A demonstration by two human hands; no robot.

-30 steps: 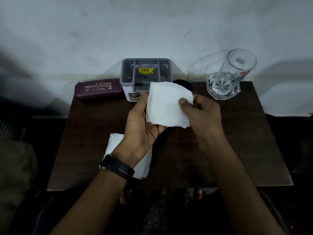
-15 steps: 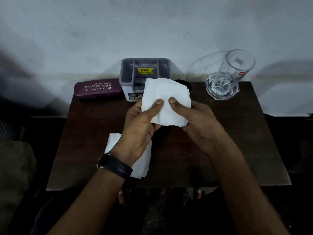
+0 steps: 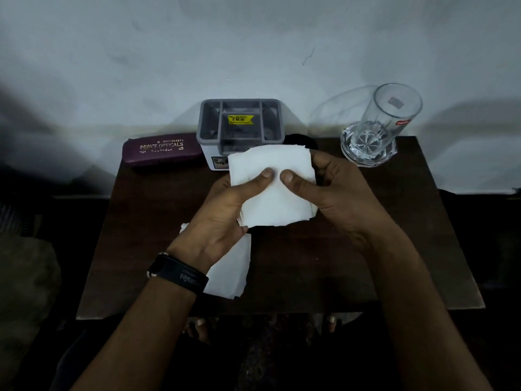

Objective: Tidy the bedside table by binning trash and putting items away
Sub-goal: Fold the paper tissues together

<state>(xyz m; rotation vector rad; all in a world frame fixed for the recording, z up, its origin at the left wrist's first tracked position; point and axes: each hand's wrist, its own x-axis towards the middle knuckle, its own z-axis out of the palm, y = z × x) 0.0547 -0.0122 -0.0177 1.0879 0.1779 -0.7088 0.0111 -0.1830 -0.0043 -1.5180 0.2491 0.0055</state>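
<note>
Both hands hold a white tissue (image 3: 275,190) above the middle of the dark table (image 3: 394,249). The left hand (image 3: 222,213) pinches its left side, thumb on top and fingers beneath; the right hand (image 3: 335,193) pinches the right side the same way. The two thumb tips sit close together, just apart, near the tissue's centre.

A second tissue (image 3: 231,269) lies flat on the table under the left wrist, near the front edge but inside it. A black watch (image 3: 177,273) wraps that wrist.

Along the back edge, by the wall, stand a maroon case (image 3: 162,149) at left, a grey organiser (image 3: 241,128) in the middle, and a clear glass (image 3: 377,128) at the right corner, its base close to the table's right rim. A dark round thing shows behind the tissue beside the organiser; I cannot tell what it is.

The table's right half and its front right corner are bare, as is the strip in front of the case.

Compared with half a second ago, the thumbs have drawn nearer each other and the tissue sits a little squarer; a second ago the hands gripped its outer edges. Everything on the table stays where it was.
</note>
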